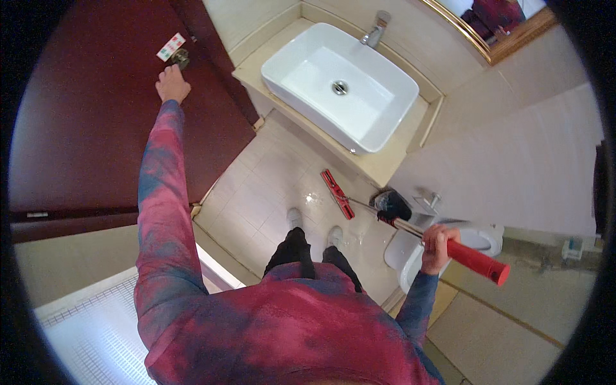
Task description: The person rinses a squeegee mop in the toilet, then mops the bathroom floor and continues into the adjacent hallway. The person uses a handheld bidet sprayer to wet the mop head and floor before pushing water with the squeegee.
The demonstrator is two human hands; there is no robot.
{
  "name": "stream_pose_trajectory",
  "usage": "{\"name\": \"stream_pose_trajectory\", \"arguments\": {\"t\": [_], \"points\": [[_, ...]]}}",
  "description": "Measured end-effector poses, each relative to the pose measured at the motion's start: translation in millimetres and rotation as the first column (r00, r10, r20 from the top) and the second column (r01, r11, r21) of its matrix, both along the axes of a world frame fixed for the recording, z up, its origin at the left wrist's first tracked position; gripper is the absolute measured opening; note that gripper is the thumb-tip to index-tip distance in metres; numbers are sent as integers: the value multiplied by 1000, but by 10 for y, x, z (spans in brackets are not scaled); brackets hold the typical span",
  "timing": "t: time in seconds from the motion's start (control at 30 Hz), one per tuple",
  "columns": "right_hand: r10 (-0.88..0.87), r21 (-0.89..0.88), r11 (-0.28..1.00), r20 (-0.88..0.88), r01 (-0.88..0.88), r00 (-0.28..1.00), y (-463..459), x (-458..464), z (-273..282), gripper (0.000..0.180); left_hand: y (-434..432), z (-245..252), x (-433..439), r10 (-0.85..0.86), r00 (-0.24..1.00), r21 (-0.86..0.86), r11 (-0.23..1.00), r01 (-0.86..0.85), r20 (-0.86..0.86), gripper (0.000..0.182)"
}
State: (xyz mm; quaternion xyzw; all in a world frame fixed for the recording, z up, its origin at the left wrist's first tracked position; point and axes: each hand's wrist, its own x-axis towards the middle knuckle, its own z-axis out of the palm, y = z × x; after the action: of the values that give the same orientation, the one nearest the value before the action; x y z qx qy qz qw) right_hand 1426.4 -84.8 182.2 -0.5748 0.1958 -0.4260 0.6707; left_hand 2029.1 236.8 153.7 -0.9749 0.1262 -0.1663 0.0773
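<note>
My left hand (173, 85) reaches out to the dark red door (91, 115), its fingers curled at the metal door handle (181, 57); the lever part is mostly hidden under them. A sticker with writing (171, 46) is beside the handle. On the right, my right hand (439, 248) is wrapped around the metal pole of a flat mop, just below its red grip (479, 262). The pole slants down to the red mop head (337, 194), which is at the tiled floor in front of my feet.
A white basin (339, 89) with a metal faucet (375, 30) stands on a beige counter (385, 168). Under its right corner is a small bin with a black bag (392, 204). A white toilet (409, 255) stands beneath the mop pole. A gold-framed mirror (522, 36) hangs at upper right.
</note>
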Motion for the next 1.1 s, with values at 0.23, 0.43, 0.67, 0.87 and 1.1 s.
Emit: {"name": "stream_pose_trajectory", "arguments": {"t": [0.23,0.43,0.67,0.87,1.1], "points": [[17,-23,1000,32,-16,999,-147,-64,-4,26,-20,-100,-643,-90,972,-10,995,95,218,38],[64,-60,996,89,-59,994,-310,-179,-62,24,-195,-175,-1721,-8,956,-95,995,37,293,63],[129,-66,990,91,-123,987,-420,-307,-106,21,1,-204,-3116,49,965,-181,984,-2,256,66],[231,-34,973,176,-229,957,-463,-357,-107,21,451,-431,-4141,96,954,-415,909,33,286,84],[271,-32,960,-143,-278,952,-214,-152,-725,20,750,-1225,-5675,195,954,-777,554,-300,-229,114]]}}
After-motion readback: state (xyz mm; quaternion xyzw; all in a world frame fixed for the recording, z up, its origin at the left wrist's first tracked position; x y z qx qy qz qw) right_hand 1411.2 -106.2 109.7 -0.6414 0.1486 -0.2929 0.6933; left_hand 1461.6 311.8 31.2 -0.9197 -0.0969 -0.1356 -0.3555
